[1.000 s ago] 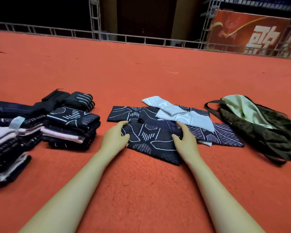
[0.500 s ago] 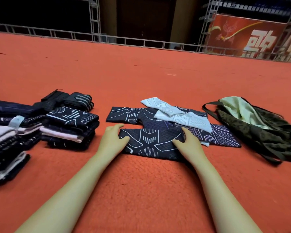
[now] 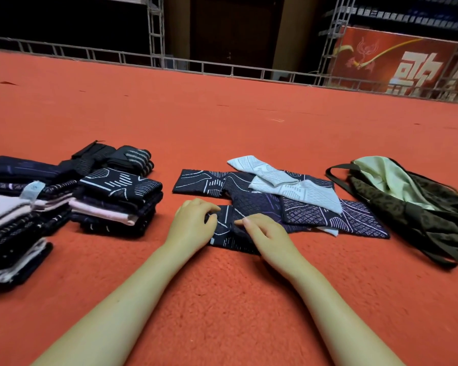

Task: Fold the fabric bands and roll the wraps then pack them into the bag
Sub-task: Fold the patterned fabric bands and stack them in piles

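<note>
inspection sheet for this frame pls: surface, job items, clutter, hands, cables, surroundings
Surface: red carpet, items spread across it.
Job's things: dark patterned band under both hands; unfolded bands behind it, white bands on top; folded stacks at left; rolled wraps behind them; camouflage bag at right, pale lining showing.
Clutter: nothing seen.
Hands: left hand and right hand rest on the band, fingers curled, pinching its fabric.
Cables: nothing seen.
Surroundings: metal truss railing, red banner.
</note>
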`<state>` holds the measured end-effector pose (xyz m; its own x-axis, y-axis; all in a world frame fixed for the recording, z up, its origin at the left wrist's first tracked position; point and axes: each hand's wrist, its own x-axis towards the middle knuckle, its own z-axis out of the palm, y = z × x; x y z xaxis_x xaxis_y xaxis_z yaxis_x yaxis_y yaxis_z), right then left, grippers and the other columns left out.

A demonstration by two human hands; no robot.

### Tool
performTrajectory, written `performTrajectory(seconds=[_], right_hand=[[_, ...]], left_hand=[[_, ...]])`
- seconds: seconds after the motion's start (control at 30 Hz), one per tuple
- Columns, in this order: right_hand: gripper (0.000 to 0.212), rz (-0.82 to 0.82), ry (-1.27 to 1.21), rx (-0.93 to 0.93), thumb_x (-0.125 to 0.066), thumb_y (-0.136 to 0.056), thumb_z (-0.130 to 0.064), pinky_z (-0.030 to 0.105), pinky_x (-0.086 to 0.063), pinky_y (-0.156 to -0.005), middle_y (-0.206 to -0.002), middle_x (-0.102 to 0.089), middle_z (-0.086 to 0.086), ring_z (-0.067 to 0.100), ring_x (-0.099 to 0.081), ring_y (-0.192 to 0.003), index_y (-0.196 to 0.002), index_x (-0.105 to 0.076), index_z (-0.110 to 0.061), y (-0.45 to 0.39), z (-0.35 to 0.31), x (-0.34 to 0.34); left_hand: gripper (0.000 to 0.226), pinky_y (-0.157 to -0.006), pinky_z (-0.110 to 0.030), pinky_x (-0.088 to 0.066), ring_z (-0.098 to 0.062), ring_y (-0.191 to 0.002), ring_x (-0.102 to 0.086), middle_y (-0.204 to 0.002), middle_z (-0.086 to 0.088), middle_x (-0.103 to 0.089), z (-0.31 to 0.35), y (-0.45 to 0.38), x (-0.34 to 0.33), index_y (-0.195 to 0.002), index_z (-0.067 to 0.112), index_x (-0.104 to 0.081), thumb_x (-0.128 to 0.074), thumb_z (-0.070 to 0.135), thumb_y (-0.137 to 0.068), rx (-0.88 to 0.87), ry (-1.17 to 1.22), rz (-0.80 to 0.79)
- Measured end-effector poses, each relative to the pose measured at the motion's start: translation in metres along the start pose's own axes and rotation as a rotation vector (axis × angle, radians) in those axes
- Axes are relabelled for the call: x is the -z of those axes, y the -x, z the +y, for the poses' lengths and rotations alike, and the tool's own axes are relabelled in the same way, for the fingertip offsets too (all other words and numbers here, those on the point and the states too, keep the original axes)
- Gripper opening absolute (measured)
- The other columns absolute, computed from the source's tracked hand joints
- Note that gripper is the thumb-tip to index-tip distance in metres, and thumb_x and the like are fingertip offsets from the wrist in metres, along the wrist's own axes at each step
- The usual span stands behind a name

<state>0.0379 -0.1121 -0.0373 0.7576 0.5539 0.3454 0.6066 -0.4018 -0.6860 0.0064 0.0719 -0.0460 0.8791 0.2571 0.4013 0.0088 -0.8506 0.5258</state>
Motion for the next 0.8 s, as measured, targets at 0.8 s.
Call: performTrajectory(seconds=[0.8], right_hand=[[0.063,0.102,-0.38,-0.388,-0.071,-0.082,-0.012,0.014,-0.042,-0.047,-0.07,-0.058,-0.007,-0.005,-0.054,-0.052,-0.138,-0.042,-0.015,-0.012,0.004,0.0]], left_hand=[[0.044,-0.102,-0.034,-0.033,-0.022,-0.117,-0.038,-0.118,-0.001,-0.051,0.012,0.006,-0.02,-0.137,0.026,-0.046,-0.047,0.034,-0.094,-0.02,-0.108,-0.105]])
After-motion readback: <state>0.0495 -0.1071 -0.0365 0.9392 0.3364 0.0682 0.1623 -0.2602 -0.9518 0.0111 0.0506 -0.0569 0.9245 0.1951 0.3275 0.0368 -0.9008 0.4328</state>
